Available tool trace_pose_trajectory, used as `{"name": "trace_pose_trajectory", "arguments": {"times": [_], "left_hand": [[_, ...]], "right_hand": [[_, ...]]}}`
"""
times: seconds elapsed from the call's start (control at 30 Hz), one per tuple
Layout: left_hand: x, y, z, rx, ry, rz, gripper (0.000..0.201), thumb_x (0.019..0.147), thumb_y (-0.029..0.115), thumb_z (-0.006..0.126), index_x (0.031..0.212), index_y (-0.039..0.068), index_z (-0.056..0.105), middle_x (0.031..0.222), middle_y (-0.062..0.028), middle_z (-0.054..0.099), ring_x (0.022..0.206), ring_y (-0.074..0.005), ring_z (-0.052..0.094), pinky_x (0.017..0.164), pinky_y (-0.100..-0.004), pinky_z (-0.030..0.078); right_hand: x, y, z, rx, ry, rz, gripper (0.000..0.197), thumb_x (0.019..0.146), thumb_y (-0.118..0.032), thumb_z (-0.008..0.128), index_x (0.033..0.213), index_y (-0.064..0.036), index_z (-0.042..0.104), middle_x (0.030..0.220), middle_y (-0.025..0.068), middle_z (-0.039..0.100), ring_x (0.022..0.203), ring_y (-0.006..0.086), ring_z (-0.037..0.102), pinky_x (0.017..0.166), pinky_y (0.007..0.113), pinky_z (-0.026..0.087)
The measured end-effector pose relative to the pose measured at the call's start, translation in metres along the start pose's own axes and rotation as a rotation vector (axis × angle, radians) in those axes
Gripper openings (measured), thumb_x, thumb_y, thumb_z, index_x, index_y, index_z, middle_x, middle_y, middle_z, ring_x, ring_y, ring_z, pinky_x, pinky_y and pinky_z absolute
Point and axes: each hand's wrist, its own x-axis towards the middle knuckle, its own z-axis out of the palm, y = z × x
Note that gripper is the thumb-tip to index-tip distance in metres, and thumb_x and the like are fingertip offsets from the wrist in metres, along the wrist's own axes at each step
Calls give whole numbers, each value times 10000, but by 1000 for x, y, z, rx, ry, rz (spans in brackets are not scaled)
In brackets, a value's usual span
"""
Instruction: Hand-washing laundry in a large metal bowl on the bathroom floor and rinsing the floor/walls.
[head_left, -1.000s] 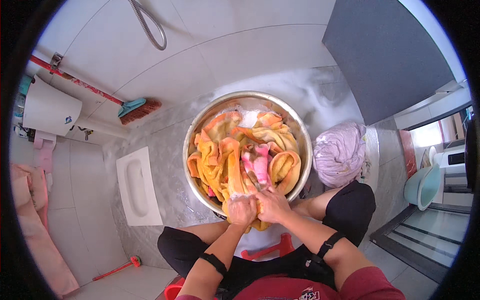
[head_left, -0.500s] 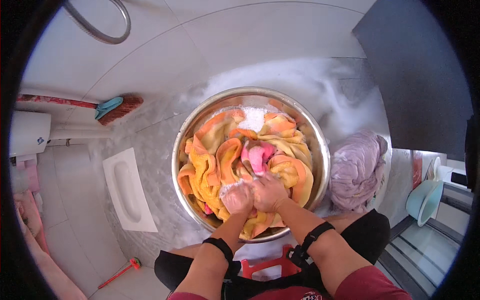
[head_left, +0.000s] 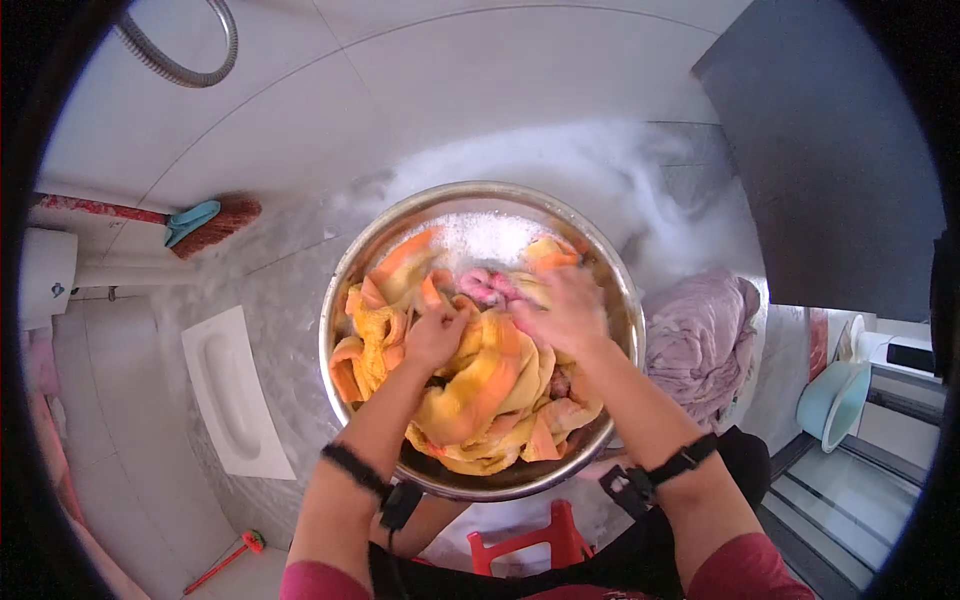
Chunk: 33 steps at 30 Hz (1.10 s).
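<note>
A big round metal basin (head_left: 632, 330) holds wet yellow-and-orange fabric (head_left: 480, 385) that looks like a towel or blanket, bunched in folds. My left hand (head_left: 437, 332) is closed on a fold left of the middle, fingers curled into it. Over the right side of the fabric, my right hand (head_left: 570, 312) is spread and slightly smeared by motion, its fingers apart. A twisted pink piece of cloth (head_left: 487, 286) shows between the two hands. White suds (head_left: 485, 238) lie along the basin's far inner side.
Foam covers the floor beyond the basin. Right of it lies a heap of mauve fabric (head_left: 703, 345). A squat toilet (head_left: 237, 392) is on the left, a broom (head_left: 215, 222) beyond it. Nearest me stands a red stool (head_left: 530, 540). A pale blue basin (head_left: 832, 405) sits far right.
My hands were together near the basin's front; now they are apart and farther forward. The fabric has shifted, its folds heaped toward me, baring more suds at the far side.
</note>
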Motion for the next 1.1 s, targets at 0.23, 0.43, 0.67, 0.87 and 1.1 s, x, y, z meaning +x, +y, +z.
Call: {"name": "trace_pose_trajectory", "arguments": {"times": [0.23, 0.43, 0.67, 0.87, 1.1], "left_hand": [[-159, 16, -24, 449, 385, 363, 832, 787, 487, 757, 1417, 70, 410, 1494, -281, 274, 1381, -454, 286, 1131, -452, 293], [-135, -79, 88, -434, 347, -211, 1159, 685, 474, 838, 1523, 95, 133, 1474, -390, 155, 1417, -493, 153, 1152, -466, 246], [-114, -129, 139, -859, 483, -265, 915, 802, 300, 781, 1513, 224, 210, 1471, -206, 361, 1299, -361, 438, 1059, -444, 382], [-108, -80, 163, -1692, 8, -123, 701, 899, 293, 683, 1480, 218, 298, 1383, -89, 478, 1209, -291, 521, 970, -433, 485], [-135, 0, 153, -1542, -437, -307, 472, 933, 339, 620, 1319, 90, 511, 1116, -100, 648, 973, -251, 651, 845, -430, 549]], "right_hand": [[-40, 112, 63, 680, 44, 462, 870, 767, -374, 780, 1431, -12, 349, 1389, 181, 506, 1297, 305, 481, 1090, 366, 377], [-33, 103, 63, 944, -65, 657, 656, 772, -180, 773, 1293, 88, 477, 1217, 189, 607, 1069, 297, 629, 911, 403, 515], [-87, 32, 22, 1187, -31, 618, 380, 766, -14, 673, 1124, 100, 614, 1020, 143, 669, 890, 255, 670, 775, 381, 552], [-135, -49, -71, 1116, 42, 289, 400, 734, -1, 681, 1119, 91, 623, 1037, 135, 674, 899, 231, 669, 798, 324, 537], [-150, -145, -103, 200, 40, -135, 432, 699, -136, 740, 1090, 18, 637, 967, 140, 703, 891, 277, 687, 814, 357, 534]]}}
